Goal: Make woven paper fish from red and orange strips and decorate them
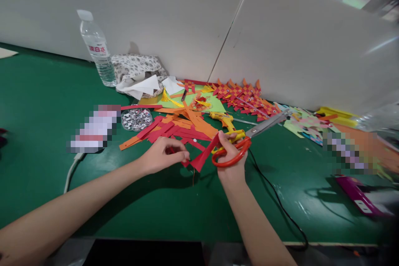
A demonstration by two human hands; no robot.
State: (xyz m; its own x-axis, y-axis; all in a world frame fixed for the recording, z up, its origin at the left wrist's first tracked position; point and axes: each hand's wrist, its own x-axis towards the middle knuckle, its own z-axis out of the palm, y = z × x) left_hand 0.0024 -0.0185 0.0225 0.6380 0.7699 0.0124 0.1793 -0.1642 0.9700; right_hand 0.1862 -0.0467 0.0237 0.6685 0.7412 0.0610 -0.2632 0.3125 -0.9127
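My left hand (165, 156) is closed in a pinch on one end of a red paper strip (202, 158), which bends in front of me above the table. A thin thread hangs below the strip. At its other end the strip meets the thumb and fingers of my right hand (232, 166). That hand also holds a pair of scissors (267, 124) by the red-orange handles, blades pointing away to the right. Behind both hands lies a pile of red and orange paper strips (181, 126). A yellow glue gun (225, 121) rests just beyond the scissors.
A water bottle (98, 52) and a patterned tissue pack (137, 68) stand by the grey partition (187, 20). Nearby are a box of googly eyes (136, 119), woven paper fish (245, 97) and yellow tassels (166, 96). A black cable (277, 197) crosses the green table (149, 216); a purple power strip (355, 195) lies right.
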